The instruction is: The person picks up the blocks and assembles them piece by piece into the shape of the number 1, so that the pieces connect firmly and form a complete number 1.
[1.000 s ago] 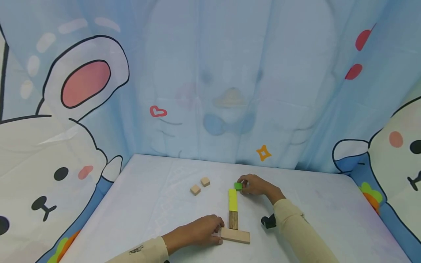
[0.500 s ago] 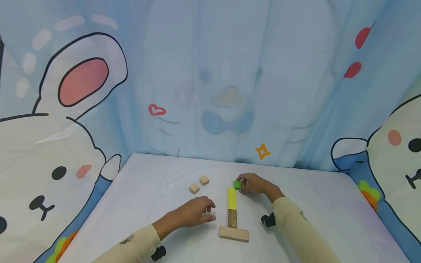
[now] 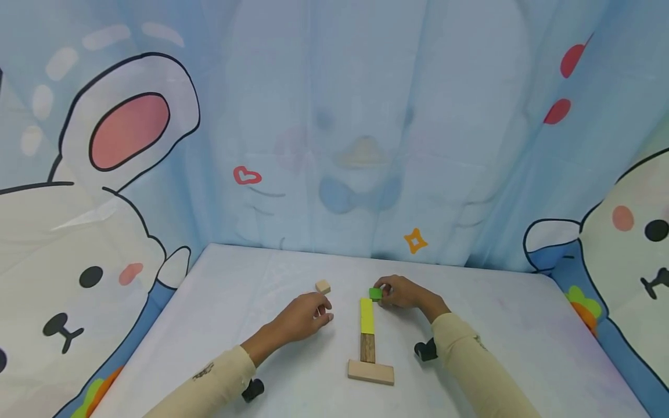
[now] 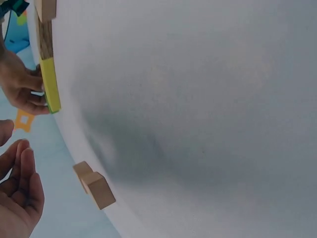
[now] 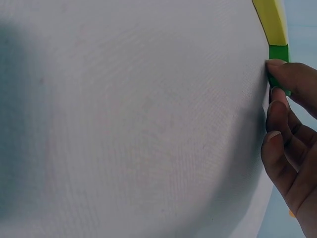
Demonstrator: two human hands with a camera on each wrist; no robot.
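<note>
My right hand (image 3: 399,291) pinches a small green block (image 3: 375,294) between thumb and fingers, at the far end of a yellow block (image 3: 367,316). In the right wrist view the green block (image 5: 279,51) meets the yellow block's end. A brown wood-grain block (image 3: 368,348) continues the row toward me, ending at a pale wooden plank (image 3: 371,373) laid crosswise. Left of the row, my left hand (image 3: 300,318) hovers with loosely bent fingers, holding nothing. Near it lies a wooden cube (image 3: 323,286); a second wooden cube (image 4: 100,191), seen in the left wrist view, is hidden by that hand in the head view.
The blocks lie on a white-covered table (image 3: 292,383). Behind its far edge hangs a blue curtain (image 3: 282,116) with cartoon prints. Small black devices, one (image 3: 253,390) at the left and one (image 3: 425,350) at the right, are worn at the wrists.
My left hand has let go at the plank's left end and moved up and left, toward the wooden cubes, now covering one. The right hand still holds the green block in nearly the same place.
</note>
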